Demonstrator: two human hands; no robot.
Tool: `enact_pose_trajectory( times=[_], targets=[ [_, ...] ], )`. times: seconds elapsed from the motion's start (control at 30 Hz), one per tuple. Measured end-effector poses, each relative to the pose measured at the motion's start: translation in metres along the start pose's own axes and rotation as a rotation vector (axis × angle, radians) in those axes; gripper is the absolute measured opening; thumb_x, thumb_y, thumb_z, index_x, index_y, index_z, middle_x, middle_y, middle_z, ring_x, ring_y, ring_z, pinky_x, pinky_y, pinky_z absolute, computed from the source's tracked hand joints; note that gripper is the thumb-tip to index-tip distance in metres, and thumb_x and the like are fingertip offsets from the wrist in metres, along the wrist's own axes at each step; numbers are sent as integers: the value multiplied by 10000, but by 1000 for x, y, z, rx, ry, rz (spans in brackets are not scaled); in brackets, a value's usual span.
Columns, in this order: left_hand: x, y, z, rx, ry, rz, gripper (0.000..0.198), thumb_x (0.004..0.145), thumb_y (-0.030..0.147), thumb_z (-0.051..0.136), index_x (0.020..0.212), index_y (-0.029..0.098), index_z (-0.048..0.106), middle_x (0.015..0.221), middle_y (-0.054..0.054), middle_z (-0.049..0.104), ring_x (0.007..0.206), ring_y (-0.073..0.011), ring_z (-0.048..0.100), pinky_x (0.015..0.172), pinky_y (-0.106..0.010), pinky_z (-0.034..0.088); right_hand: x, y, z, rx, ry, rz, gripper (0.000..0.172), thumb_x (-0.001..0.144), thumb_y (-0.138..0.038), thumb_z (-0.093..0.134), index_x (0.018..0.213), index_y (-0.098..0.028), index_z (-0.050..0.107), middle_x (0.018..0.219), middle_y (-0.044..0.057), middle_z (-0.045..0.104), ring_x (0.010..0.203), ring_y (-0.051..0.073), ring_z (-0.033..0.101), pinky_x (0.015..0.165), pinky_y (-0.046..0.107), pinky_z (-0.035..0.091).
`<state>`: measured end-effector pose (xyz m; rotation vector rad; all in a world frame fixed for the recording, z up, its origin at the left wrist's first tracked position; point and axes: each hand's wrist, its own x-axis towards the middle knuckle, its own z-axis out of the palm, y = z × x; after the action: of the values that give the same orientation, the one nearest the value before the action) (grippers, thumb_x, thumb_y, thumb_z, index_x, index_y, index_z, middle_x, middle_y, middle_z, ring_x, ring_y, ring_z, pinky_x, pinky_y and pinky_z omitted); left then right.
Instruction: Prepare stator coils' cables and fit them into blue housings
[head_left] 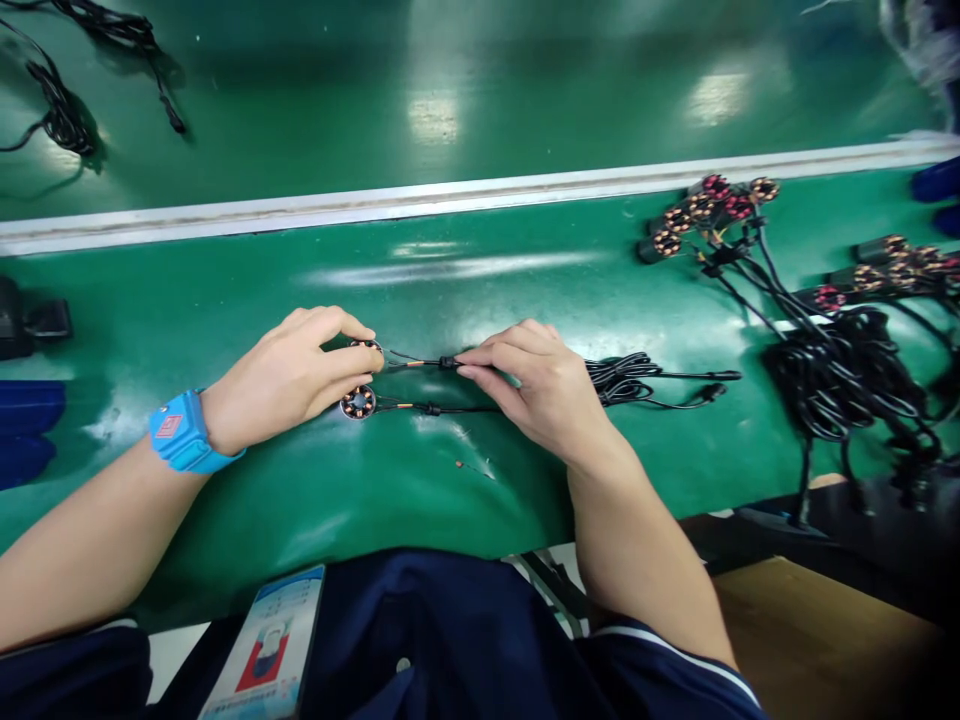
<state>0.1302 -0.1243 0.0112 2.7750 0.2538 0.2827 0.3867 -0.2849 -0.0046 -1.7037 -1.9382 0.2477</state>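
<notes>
Left hand, wearing a blue wrist strap, is closed in a pinch on a small round copper-wound coil at the middle of the green counter. Right hand is closed likewise, fingertips clamped on the thin black lead that runs right from that coil, at a black sleeve just past a short orange stretch of wire. A second coil of the same kind lies just near of the first, touching the left fingers; its own lead passes under the right hand into a loose bundle of black cable. Judged state: this pair is in hand and not set aside; whether the joint is finished cannot be told. A heap of like coils with black cables lies well apart to the right, worked or waiting undetermined.
</notes>
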Motion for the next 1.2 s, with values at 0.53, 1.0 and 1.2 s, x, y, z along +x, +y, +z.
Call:
enact_pose_trajectory(
  times=[0.53, 1.0, 1.2],
  targets=[
    [-7, -2, 7, -193, 170, -18, 305, 936, 339, 700, 1135, 195, 520, 1117, -74, 688, 1059, -233, 682, 880, -370, 553, -2, 2, -1, 1, 35, -68, 89, 960, -244, 675, 1017, -206, 732, 885, 22, 706, 824, 187, 598, 747, 353, 398],
    [2, -18, 0, -387, -33, -76, 217, 958, 413, 652, 969, 199, 686, 1161, -50, 712, 1052, -174, 680, 922, -261, 509, 2, 9, 17, 30, -44, 14, 85, 950, -246, 693, 1027, -211, 700, 881, -5, 710, 826, 177, 617, 783, 340, 397],
    [-2, -12, -4, -413, -24, -152, 261, 929, 465, 675, 987, 214, 713, 1205, -72, 672, 1103, -207, 656, 940, -302, 508, 1, 6, 8, 87, -104, 41, 110, 932, -298, 719, 1011, -226, 694, 938, -2, 719, 890, 195, 620, 844, 361, 422]
  ],
)
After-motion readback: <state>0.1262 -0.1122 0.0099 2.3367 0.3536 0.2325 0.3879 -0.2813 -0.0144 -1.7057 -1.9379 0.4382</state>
